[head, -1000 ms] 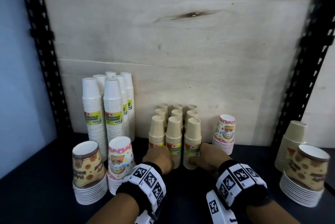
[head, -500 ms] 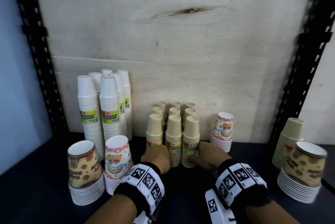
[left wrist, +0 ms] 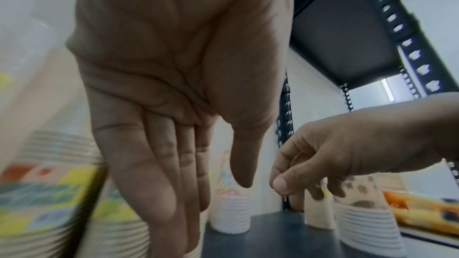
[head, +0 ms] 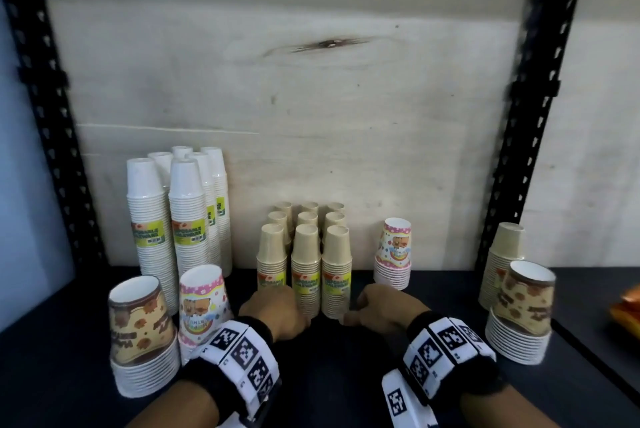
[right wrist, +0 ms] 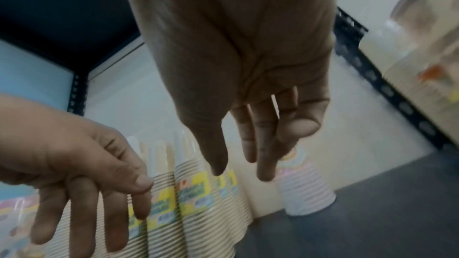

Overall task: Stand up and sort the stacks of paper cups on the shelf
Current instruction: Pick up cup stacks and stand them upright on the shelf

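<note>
Several tan paper cup stacks (head: 304, 264) with yellow-green labels stand in a tight block at the middle of the dark shelf (head: 346, 375). My left hand (head: 275, 309) is at the block's front left base and my right hand (head: 377, 306) at its front right base. In the left wrist view the left hand (left wrist: 198, 193) has straight fingers and holds nothing, close beside the labelled stacks (left wrist: 44, 193). In the right wrist view the right hand (right wrist: 243, 156) hangs relaxed and empty in front of the stacks (right wrist: 193, 199).
Tall white cup stacks (head: 183, 219) stand back left. Pink bear-print stacks stand front left (head: 204, 303) and back right (head: 394, 251). Brown-print stacks sit at the far left (head: 142, 323) and far right (head: 523, 303), beside another tan stack (head: 502, 254). An orange packet (head: 627, 309) lies at the right edge.
The head view has swung a little to the right. Both hands stay at the base of the tan stacks, and no stack has visibly moved.
</note>
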A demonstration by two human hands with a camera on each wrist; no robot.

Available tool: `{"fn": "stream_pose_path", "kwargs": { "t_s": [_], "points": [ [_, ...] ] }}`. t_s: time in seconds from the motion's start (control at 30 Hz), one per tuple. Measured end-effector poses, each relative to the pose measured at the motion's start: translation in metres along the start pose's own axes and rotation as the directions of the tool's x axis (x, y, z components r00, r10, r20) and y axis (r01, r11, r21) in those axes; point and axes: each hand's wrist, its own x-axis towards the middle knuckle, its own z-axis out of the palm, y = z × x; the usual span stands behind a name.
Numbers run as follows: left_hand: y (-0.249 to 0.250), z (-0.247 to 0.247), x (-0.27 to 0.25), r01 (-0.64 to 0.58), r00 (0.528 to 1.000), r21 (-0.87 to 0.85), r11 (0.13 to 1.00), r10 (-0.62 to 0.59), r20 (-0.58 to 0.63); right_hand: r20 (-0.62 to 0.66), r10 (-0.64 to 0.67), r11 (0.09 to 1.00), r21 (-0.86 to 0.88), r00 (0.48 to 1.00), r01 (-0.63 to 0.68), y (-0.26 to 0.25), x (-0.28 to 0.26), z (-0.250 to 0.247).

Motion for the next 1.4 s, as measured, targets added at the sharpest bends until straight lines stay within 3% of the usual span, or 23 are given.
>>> {"fn": "stream_pose_path", "kwargs": {
  "t_s": [0.1, 0.2, 0.33, 0.4, 0.47, 0.6, 0.7, 0.8, 1.0, 1.4],
  "points": [
    [0.019, -0.012, -0.011, -0.027, 0.994, -0.039, 0.999, 0.031, 0.101, -0.062, 0.022, 0.999, -0.036, 0.998, -0.024, 0.011, -0.025, -0.008],
    [0.048, -0.029, -0.020, -0.079, 0.987, -0.102, 0.992, 0.092, 0.129, -0.278, 0.034, 0.997, -0.064, 0.960, -0.053, 0.027, -0.051, -0.023],
    [0.086, -0.044, -0.022, -0.190, 0.981, -0.061, 0.980, 0.192, 0.028, -0.592, -0.051, 0.992, -0.124, 0.804, -0.029, 0.055, -0.080, -0.052],
    [0.101, -0.049, -0.019, -0.236, 0.971, -0.007, 0.972, 0.236, -0.040, -0.677, -0.021, 0.982, -0.152, 0.735, -0.112, 0.071, -0.092, -0.065],
    [0.114, -0.051, -0.014, -0.278, 0.955, 0.049, 0.959, 0.281, -0.095, -0.702, 0.059, 0.958, -0.160, 0.710, -0.238, 0.087, -0.101, -0.074],
    [0.135, -0.048, -0.001, -0.315, 0.937, 0.063, 0.947, 0.321, -0.135, -0.685, 0.183, 0.929, -0.114, 0.705, -0.352, 0.119, -0.108, -0.079],
    [0.146, -0.043, 0.011, -0.319, 0.933, 0.084, 0.944, 0.329, -0.147, -0.619, 0.239, 0.939, -0.049, 0.748, -0.341, 0.136, -0.107, -0.077],
    [0.154, -0.040, 0.025, -0.333, 0.928, 0.096, 0.938, 0.344, -0.143, -0.565, 0.213, 0.962, -0.021, 0.797, -0.272, 0.142, -0.105, -0.080],
    [0.167, -0.044, 0.045, -0.385, 0.903, 0.160, 0.909, 0.407, -0.137, -0.552, 0.147, 0.982, -0.016, 0.821, -0.187, 0.136, -0.092, -0.093],
    [0.191, -0.032, 0.074, -0.317, 0.923, 0.186, 0.930, 0.348, -0.163, -0.630, 0.063, 0.998, 0.046, 0.774, -0.043, 0.109, -0.028, -0.112]
  ]
}}
